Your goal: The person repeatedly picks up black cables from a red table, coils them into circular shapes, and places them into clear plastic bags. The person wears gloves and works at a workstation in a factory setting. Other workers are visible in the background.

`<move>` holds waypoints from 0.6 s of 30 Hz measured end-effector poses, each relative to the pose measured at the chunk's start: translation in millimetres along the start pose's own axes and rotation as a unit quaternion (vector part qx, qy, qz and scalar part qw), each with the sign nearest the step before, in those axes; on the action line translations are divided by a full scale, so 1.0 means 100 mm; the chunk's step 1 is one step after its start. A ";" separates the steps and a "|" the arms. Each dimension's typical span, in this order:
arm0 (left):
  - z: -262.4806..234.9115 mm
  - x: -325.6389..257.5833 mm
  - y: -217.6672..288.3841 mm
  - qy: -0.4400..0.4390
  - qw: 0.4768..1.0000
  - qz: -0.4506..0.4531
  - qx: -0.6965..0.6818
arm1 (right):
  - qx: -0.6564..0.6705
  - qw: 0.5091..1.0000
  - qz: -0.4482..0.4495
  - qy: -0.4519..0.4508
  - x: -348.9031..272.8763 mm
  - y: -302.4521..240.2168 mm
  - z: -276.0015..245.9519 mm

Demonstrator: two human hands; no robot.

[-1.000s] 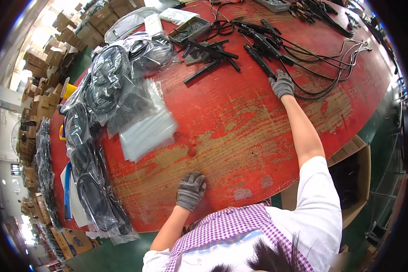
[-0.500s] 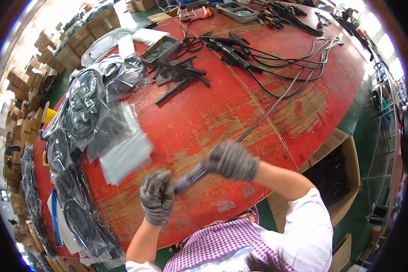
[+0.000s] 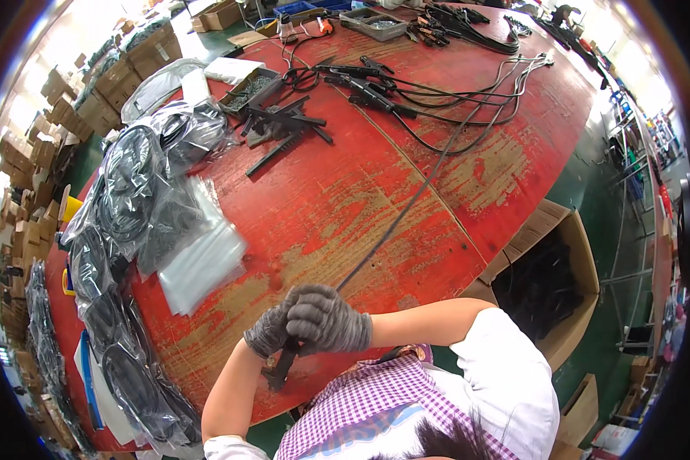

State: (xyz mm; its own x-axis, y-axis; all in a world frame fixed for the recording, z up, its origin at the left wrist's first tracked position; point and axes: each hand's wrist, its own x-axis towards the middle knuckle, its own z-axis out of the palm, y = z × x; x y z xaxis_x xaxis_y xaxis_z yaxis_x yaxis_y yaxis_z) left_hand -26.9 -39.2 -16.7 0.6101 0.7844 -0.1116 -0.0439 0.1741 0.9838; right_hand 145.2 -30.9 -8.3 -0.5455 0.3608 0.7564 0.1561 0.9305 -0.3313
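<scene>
Both my hands wear grey knit gloves and meet close to the table's near edge. My right hand (image 3: 326,318) is wrapped round a black handle (image 3: 285,366), whose end sticks out below the gloves. My left hand (image 3: 267,332) is pressed against the right one, fingers closed at the same handle; the gloves hide most of it. A dark cable (image 3: 395,222) runs from my right hand up across the table to a bundle of grey and black cables (image 3: 506,100). Similar black handles with cables (image 3: 368,88) lie farther back.
On the red, worn table (image 3: 322,199) lie clear plastic bags (image 3: 203,264), bagged black cables (image 3: 134,184), black plastic strips (image 3: 284,126) and a tray of small metal parts (image 3: 249,90). At the right, below table level, stands an open carton (image 3: 583,307) of black parts.
My hands have come together and nearer to my body; earlier they were apart with the black handle stretched between them. The view has shifted slightly. The cable now reaches closer to the near edge.
</scene>
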 end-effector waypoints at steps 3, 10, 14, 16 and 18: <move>0.03 -0.06 0.22 0.026 0.952 -0.281 -0.119 | -0.025 0.988 0.107 -0.112 0.04 0.20 -0.34; 0.24 -0.16 0.58 -0.023 0.910 -0.357 -0.212 | -0.022 0.965 0.027 -0.261 0.23 0.47 -0.73; 0.12 -0.52 0.56 0.185 0.929 -0.289 -0.141 | -0.073 0.965 0.051 -0.249 0.28 0.53 -0.62; -0.25 -0.94 0.67 0.319 0.913 -0.175 -0.183 | -0.166 0.945 0.114 -0.259 0.12 0.85 -0.70; -0.70 -1.61 0.81 0.455 0.861 -0.046 -0.221 | -0.351 0.874 0.178 -0.286 -0.15 1.41 -1.05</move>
State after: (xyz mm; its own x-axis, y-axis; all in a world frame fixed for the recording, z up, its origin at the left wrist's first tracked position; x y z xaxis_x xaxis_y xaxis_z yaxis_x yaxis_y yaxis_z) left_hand -183.7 -109.8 71.2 -0.2368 0.8618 -0.4486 -0.4478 0.3130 0.8376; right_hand 261.9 101.5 -7.3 -0.6505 0.7319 0.2029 0.7568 0.6473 0.0912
